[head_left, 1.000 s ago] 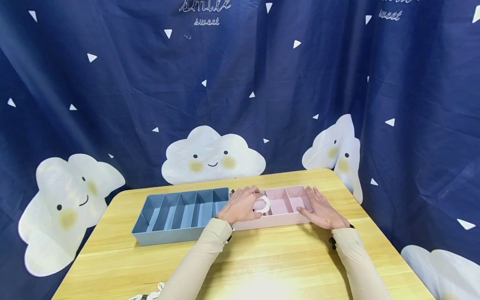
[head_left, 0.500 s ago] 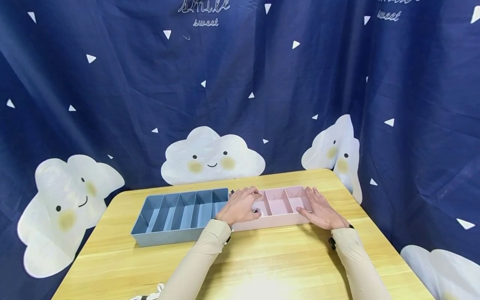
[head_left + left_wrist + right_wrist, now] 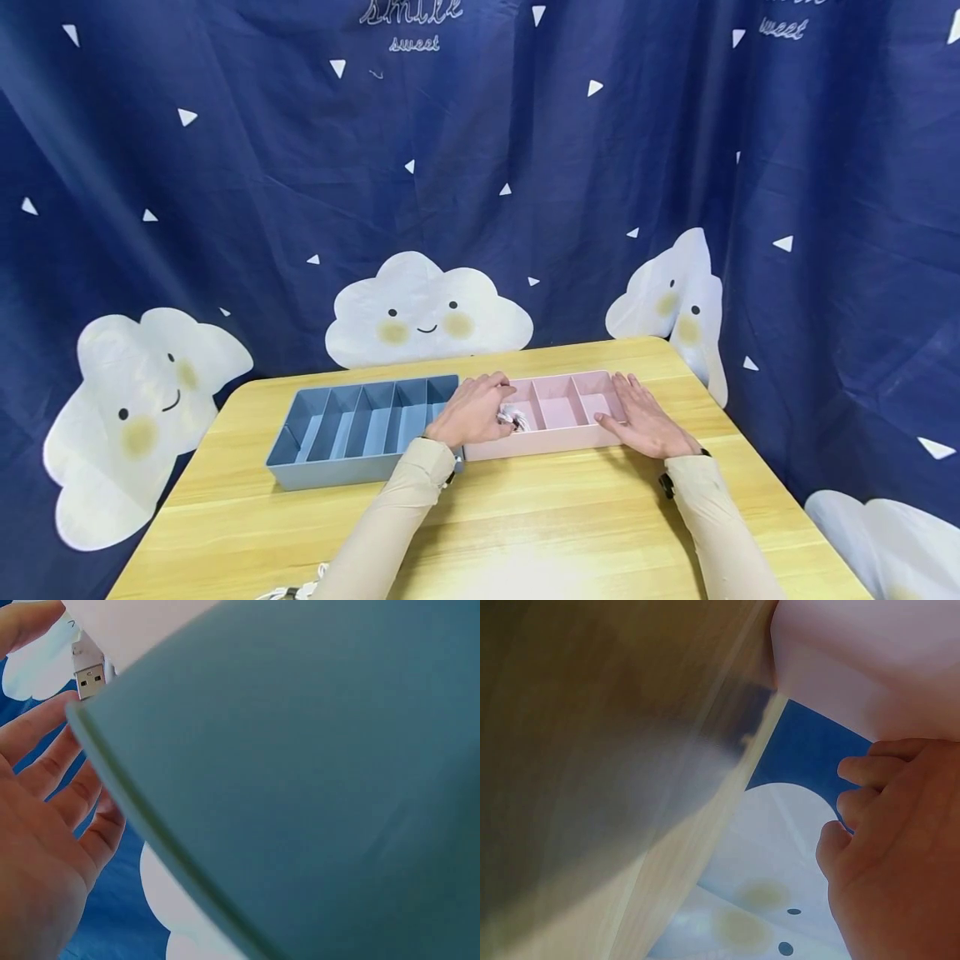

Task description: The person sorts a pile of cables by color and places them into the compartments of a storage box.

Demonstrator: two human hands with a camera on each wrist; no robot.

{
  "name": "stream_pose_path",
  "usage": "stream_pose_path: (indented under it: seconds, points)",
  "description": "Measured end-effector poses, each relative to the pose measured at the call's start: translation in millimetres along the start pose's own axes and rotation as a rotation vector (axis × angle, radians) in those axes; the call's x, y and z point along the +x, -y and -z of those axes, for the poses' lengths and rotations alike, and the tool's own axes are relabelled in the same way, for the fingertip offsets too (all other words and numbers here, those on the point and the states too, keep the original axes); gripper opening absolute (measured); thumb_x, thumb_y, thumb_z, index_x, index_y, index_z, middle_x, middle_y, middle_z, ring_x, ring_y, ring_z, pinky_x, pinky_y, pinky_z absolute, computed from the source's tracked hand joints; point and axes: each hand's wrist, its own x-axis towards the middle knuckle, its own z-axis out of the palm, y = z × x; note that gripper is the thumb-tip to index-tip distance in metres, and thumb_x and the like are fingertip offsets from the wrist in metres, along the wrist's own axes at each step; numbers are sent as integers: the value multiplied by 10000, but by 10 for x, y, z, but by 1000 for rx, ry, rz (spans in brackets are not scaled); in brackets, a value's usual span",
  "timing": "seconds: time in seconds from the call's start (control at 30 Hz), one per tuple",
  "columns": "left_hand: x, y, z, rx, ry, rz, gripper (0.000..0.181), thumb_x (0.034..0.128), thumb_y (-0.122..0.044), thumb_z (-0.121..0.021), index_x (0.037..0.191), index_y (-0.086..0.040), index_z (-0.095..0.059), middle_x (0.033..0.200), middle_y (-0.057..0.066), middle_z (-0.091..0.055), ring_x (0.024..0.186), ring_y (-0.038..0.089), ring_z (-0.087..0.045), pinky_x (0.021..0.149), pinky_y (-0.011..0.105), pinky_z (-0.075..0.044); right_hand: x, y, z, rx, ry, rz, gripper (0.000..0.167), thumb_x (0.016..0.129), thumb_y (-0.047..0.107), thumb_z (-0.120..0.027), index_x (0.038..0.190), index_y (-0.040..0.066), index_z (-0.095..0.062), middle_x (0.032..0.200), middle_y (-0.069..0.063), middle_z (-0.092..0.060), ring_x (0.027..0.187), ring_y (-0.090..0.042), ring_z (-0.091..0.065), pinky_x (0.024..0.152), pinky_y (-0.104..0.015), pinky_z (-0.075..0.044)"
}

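Observation:
A white USB cable (image 3: 516,418) lies in a compartment of the pink divided box (image 3: 555,440), partly hidden by my left hand (image 3: 472,412). That hand is over the box's left end, thumb and fingers spread apart around the cable. In the left wrist view the cable's USB plug (image 3: 91,677) shows near the index fingertip, not pinched. My right hand (image 3: 648,425) rests with straight fingers against the pink box's right end, its thumb over the front rim. The right wrist view shows its fingers beside the pink wall (image 3: 840,682).
A blue divided box (image 3: 345,477) stands left of the pink one, close against it. More white cable (image 3: 302,592) lies at the front left table edge, partly behind the left sleeve. A dark blue curtain (image 3: 480,125) hangs behind the wooden table (image 3: 570,517).
The coiled white cable, held up at the rim a second ago, has gone down into the pink box's compartment. My left hand has loosened and moved slightly left. The right hand stays put.

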Motion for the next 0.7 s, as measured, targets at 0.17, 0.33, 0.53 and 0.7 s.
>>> stream_pose_path:
  seconds: [0.17, 0.33, 0.53, 0.7]
  points:
    - [3, 8, 4, -1, -1, -5, 507, 823, -329, -766, 1291, -138, -714, 1251, 10, -660, 1058, 230, -649, 834, 378, -530, -11, -16, -3, 1, -3, 1, 896, 1036, 506, -476, 1603, -111, -157, 1686, -325, -150, 1578, -524, -73, 1261, -665, -98]
    - [35, 15, -31, 34, -21, 21, 495, 828, -263, -776, 1298, -125, -702, 1277, 19, -647, 1081, 231, -639, 850, 385, -518, -11, -29, -4, 2, -1, -2, 899, 1036, 510, -476, 1606, -106, -153, 1686, -324, -150, 1577, -524, -74, 1261, -664, -99]
    - [70, 11, -79, 107, -108, 59, 473, 869, -297, -780, 1295, -114, -688, 1294, 30, -625, 1100, 253, -634, 883, 409, -512, -6, -19, -5, 11, 1, 0, 906, 1034, 517, -482, 1613, -92, -144, 1690, -316, -149, 1582, -517, -66, 1263, -660, -91]
    - [60, 10, -65, 84, -99, 105, 458, 856, -328, -776, 1244, -91, -711, 1218, 37, -657, 1031, 255, -662, 843, 411, -515, -5, -8, 4, 13, 3, 4, 907, 1037, 521, -474, 1612, -95, -140, 1690, -319, -143, 1580, -520, -63, 1261, -665, -93]
